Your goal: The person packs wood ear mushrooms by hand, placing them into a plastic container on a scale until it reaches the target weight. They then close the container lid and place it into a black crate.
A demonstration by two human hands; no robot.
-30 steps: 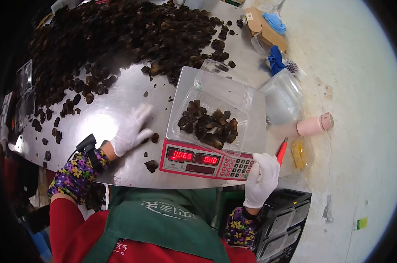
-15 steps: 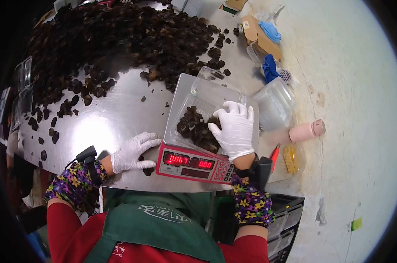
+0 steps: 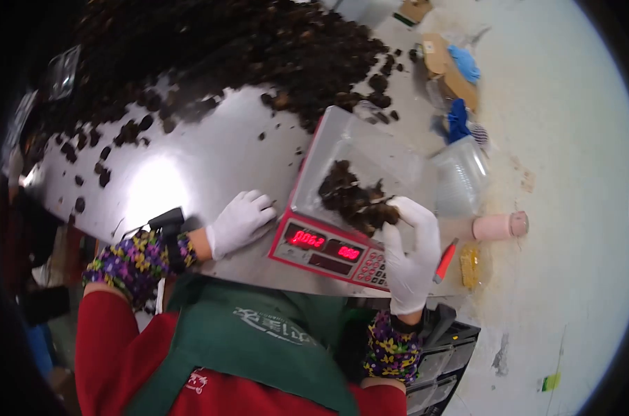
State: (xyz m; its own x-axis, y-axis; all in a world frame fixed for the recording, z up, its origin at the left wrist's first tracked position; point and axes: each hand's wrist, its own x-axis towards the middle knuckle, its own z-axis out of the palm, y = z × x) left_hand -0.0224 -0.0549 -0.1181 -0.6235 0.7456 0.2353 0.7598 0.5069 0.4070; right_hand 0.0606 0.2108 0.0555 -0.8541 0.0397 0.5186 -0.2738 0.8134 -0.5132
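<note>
A clear plastic box lies open on the red-framed digital scale, with a small heap of dark wood ear mushrooms inside. At the box's near right side, the gloved thumb and fingers of my right hand close on a wood ear mushroom at the edge of the heap. My left hand, also in a white glove, rests on the metal table left of the scale with its fingers curled in. What it may hold is hidden. The scale's red display looks like 0.062, slightly blurred.
A large pile of wood ear mushrooms covers the far side of the metal table, with loose pieces scattered nearer. Along the right stand stacked clear boxes, a pink bottle, an orange-handled tool and a cardboard box.
My right hand has drawn back toward me and pinched a mushroom. My left fingers have curled from stretched out. The display fell from 0.067 to about 0.062. The view has shifted.
</note>
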